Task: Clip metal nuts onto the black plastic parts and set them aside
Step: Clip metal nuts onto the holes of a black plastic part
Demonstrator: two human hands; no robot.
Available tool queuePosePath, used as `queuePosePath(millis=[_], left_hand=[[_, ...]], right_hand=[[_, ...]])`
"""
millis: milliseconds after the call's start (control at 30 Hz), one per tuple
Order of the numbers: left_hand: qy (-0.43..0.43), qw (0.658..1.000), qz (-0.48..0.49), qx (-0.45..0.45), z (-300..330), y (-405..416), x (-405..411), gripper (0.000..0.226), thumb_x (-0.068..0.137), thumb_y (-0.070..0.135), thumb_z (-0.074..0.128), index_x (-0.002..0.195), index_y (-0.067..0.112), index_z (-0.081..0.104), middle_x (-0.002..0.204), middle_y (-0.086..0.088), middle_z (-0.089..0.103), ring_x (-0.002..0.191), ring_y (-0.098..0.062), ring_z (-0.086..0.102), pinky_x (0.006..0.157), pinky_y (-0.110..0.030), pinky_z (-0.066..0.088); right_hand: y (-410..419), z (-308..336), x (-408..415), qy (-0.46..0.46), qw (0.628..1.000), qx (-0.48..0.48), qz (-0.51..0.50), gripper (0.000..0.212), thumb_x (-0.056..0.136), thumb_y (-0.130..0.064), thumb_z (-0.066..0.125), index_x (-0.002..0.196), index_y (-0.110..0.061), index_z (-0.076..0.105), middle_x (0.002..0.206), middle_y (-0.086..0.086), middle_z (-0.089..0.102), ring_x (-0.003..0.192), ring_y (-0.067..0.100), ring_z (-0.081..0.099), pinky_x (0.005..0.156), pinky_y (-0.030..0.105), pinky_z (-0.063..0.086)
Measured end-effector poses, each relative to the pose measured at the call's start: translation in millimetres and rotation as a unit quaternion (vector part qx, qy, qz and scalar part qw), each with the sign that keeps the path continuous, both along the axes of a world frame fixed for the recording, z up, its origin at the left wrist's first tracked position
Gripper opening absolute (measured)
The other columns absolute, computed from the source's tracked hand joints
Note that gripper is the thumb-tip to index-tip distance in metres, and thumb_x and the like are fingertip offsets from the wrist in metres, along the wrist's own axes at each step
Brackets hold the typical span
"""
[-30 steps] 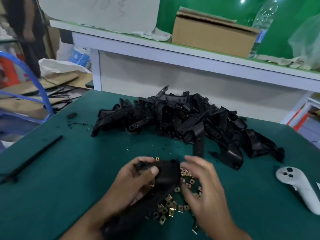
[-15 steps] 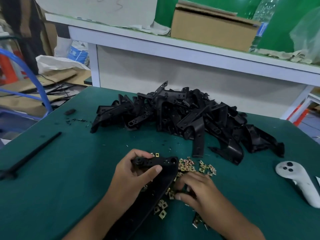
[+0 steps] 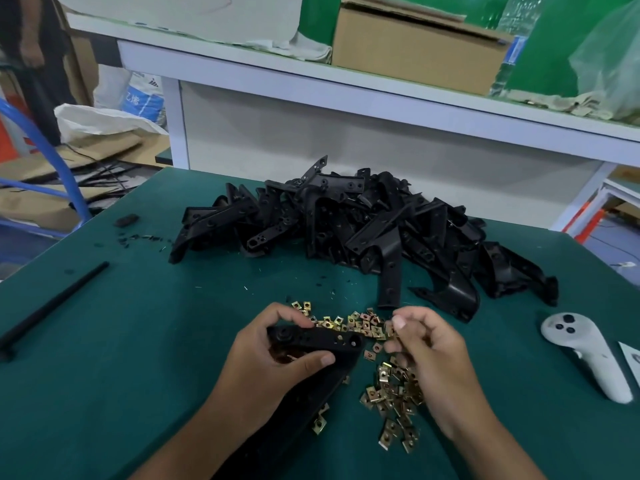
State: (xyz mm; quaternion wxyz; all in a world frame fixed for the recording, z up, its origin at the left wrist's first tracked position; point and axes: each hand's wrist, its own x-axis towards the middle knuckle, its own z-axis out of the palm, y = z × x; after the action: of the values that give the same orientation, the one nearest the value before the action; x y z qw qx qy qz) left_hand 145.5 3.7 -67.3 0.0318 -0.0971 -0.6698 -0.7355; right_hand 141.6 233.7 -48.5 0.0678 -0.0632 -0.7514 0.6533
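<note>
My left hand (image 3: 270,368) grips one long black plastic part (image 3: 322,339), thumb below and fingers over its far end; the rest of the part runs back toward me under my wrist. Loose brass-coloured metal nuts (image 3: 391,393) lie scattered on the green table (image 3: 138,341), in a row behind the part and a heap to its right. My right hand (image 3: 436,362) hovers over that heap, thumb and forefinger pinched on a small nut beside the part's end. A big pile of black plastic parts (image 3: 346,230) lies behind.
A white hand controller (image 3: 581,351) lies at the right of the table. A thin black rod (image 3: 52,303) lies at the left. Behind the table a white shelf (image 3: 346,88) carries a cardboard box (image 3: 415,43). Cardboard and bags are on the floor at left.
My right hand has lifted off the nut heap and risen toward the part's end, fingers now pinched. My left hand has turned the part's end more level.
</note>
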Motion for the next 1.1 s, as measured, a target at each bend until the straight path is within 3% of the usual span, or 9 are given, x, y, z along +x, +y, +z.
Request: queuePosePath(millis=[67, 133, 267, 467, 633, 767, 833, 900, 1100], left_hand=[[-0.001, 1.0, -0.003, -0.007, -2, 0, 0, 0.04, 0.061, 0.036, 0.094, 0.088, 0.03, 0.066, 0.088, -0.001, 0.076, 0.077, -0.017, 0.075, 0.064, -0.022, 0.058], [0.002, 1.0, -0.003, -0.02, -4, 0, 0, 0.048, 0.059, 0.048, 0.095, 0.093, 0.03, 0.066, 0.088, 0.0, 0.076, 0.078, -0.017, 0.074, 0.066, -0.023, 0.059], [0.009, 0.998, 0.01, -0.057, -9, -1, -2, 0.054, 0.058, 0.06, 0.092, 0.097, 0.033, 0.066, 0.09, 0.002, 0.075, 0.079, -0.017, 0.073, 0.07, -0.032, 0.062], [0.001, 0.999, 0.004, -0.04, -10, 1, -2, 0.051, 0.056, 0.052, 0.094, 0.093, 0.031, 0.066, 0.086, 0.003, 0.075, 0.075, -0.014, 0.073, 0.065, -0.024, 0.057], [0.014, 0.999, 0.005, -0.049, -10, 2, -2, 0.046, 0.057, 0.049, 0.092, 0.092, 0.032, 0.066, 0.087, 0.002, 0.075, 0.075, -0.015, 0.073, 0.064, -0.023, 0.057], [0.011, 0.999, 0.0, -0.05, -12, 1, -2, 0.047, 0.058, 0.05, 0.093, 0.092, 0.033, 0.065, 0.088, 0.0, 0.076, 0.075, -0.018, 0.074, 0.064, -0.026, 0.059], [0.006, 0.999, -0.005, -0.049, -12, 1, -2, 0.049, 0.058, 0.052, 0.093, 0.094, 0.033, 0.065, 0.089, -0.001, 0.076, 0.075, -0.019, 0.074, 0.065, -0.029, 0.06], [0.005, 0.998, -0.004, -0.055, -12, 1, -2, 0.051, 0.058, 0.053, 0.093, 0.096, 0.033, 0.065, 0.089, -0.001, 0.076, 0.075, -0.019, 0.074, 0.066, -0.031, 0.061], [-0.003, 0.998, -0.004, -0.068, -9, 2, 1, 0.054, 0.056, 0.058, 0.091, 0.096, 0.033, 0.065, 0.089, -0.003, 0.074, 0.076, -0.034, 0.071, 0.072, -0.058, 0.06]], right_hand=[[2, 2, -3, -0.065, 0.982, -0.178, -0.001, 0.024, 0.091, -0.025, 0.065, 0.11, -0.012, 0.072, 0.093, 0.004, 0.072, 0.074, 0.009, 0.07, 0.056, 0.022, 0.052], [6, 4, -5, -0.101, 0.962, -0.253, 0.027, 0.034, 0.086, -0.025, 0.067, 0.117, -0.011, 0.071, 0.106, 0.004, 0.077, 0.083, 0.01, 0.073, 0.061, 0.021, 0.057], [8, 4, -7, -0.127, 0.947, -0.284, 0.084, 0.054, 0.071, -0.007, 0.079, 0.123, -0.009, 0.068, 0.111, 0.009, 0.077, 0.087, 0.012, 0.075, 0.065, 0.018, 0.058], [10, 4, -9, -0.101, 0.922, -0.361, 0.098, 0.062, 0.072, 0.001, 0.082, 0.129, -0.01, 0.06, 0.074, -0.002, 0.058, 0.059, 0.007, 0.054, 0.055, 0.02, 0.052], [12, 7, -9, -0.1, 0.878, -0.451, 0.122, 0.057, 0.072, 0.005, 0.068, 0.124, -0.014, 0.057, 0.083, 0.0, 0.057, 0.062, 0.009, 0.049, 0.059, 0.022, 0.051], [14, 6, -9, -0.116, 0.874, -0.454, 0.127, 0.046, 0.079, 0.001, 0.072, 0.124, -0.007, 0.071, 0.098, 0.006, 0.069, 0.072, 0.011, 0.063, 0.065, 0.024, 0.058], [13, 5, -9, -0.119, 0.888, -0.428, 0.121, 0.034, 0.084, 0.001, 0.071, 0.117, -0.008, 0.076, 0.1, 0.006, 0.071, 0.079, 0.012, 0.069, 0.068, 0.023, 0.06], [12, 3, -9, -0.117, 0.896, -0.413, 0.108, 0.036, 0.083, 0.004, 0.066, 0.115, -0.008, 0.076, 0.098, 0.008, 0.072, 0.085, 0.014, 0.072, 0.071, 0.024, 0.06], [7, 6, -7, -0.129, 0.908, -0.389, 0.087, 0.026, 0.078, -0.005, 0.07, 0.1, -0.01, 0.081, 0.089, 0.009, 0.074, 0.08, 0.012, 0.074, 0.065, 0.021, 0.06]])
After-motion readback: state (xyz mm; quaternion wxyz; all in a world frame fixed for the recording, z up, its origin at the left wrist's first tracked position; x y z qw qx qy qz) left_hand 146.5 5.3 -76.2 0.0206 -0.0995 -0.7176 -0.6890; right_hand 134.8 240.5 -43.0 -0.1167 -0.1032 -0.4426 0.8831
